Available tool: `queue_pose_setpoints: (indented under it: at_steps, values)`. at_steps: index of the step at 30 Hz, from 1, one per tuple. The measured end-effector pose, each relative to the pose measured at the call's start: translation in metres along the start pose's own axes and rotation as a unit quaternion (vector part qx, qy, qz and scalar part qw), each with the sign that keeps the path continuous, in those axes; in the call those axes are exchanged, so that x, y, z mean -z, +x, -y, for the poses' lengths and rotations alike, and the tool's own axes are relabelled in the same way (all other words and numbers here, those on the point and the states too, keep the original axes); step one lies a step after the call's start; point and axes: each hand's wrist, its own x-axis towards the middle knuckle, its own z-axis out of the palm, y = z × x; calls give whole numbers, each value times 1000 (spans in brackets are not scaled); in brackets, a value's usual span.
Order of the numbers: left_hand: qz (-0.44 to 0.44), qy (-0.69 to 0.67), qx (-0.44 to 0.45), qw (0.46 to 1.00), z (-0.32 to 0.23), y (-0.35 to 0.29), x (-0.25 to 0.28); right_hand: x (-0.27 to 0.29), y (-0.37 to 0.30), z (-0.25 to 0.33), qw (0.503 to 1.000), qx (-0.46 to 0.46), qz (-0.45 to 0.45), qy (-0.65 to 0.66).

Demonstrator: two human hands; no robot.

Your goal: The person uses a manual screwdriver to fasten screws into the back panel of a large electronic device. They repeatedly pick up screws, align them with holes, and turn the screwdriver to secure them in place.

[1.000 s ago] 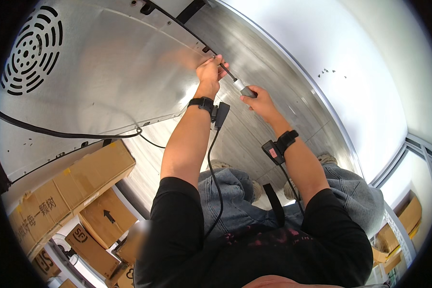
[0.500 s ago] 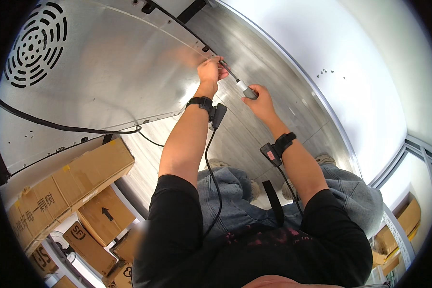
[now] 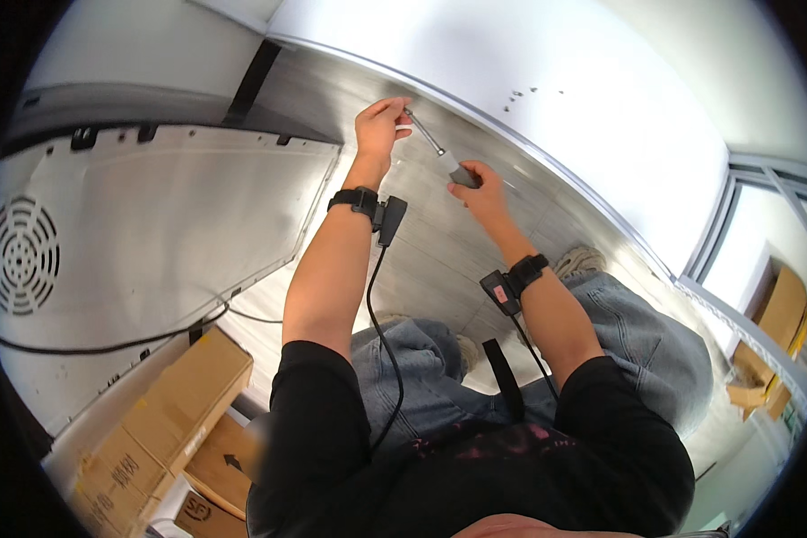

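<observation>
Plainly, a screwdriver spans the two hands

Right at its grey handle, the right hand (image 3: 482,190) is closed around the screwdriver (image 3: 441,152). At the tip, the left hand (image 3: 378,130) has its fingers bent in; whether they grip the tip itself or some small part there, I cannot tell. The screwdriver slants between both hands above the pale, plank-patterned floor (image 3: 426,255), handle toward the person, shaft pointing away and leftward.

Nearer the person than the screwdriver, a black wrist strap (image 3: 360,202) circles the left wrist and another black strap (image 3: 527,271) the right, each carrying a small dark box with a cable.

Left of the screwdriver stands a metal panel (image 3: 179,211) with a round vent (image 3: 24,255); a cardboard box (image 3: 172,417) lies nearer the person on that side. Beyond and right of the screwdriver, small dark pieces (image 3: 516,94) dot a white surface (image 3: 610,117).
</observation>
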Motion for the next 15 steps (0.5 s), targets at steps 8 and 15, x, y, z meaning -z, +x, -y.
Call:
queue_pose_setpoints:
  at_steps: [8, 15]
  values:
    - [25, 205, -152, 967, 16, 16, -103, 61, -35, -21, 989, -58, -113, 69]
    - [3, 411, -399, 820, 44, 25, -134, 70, -60, -44, 979, -85, -170, 80]
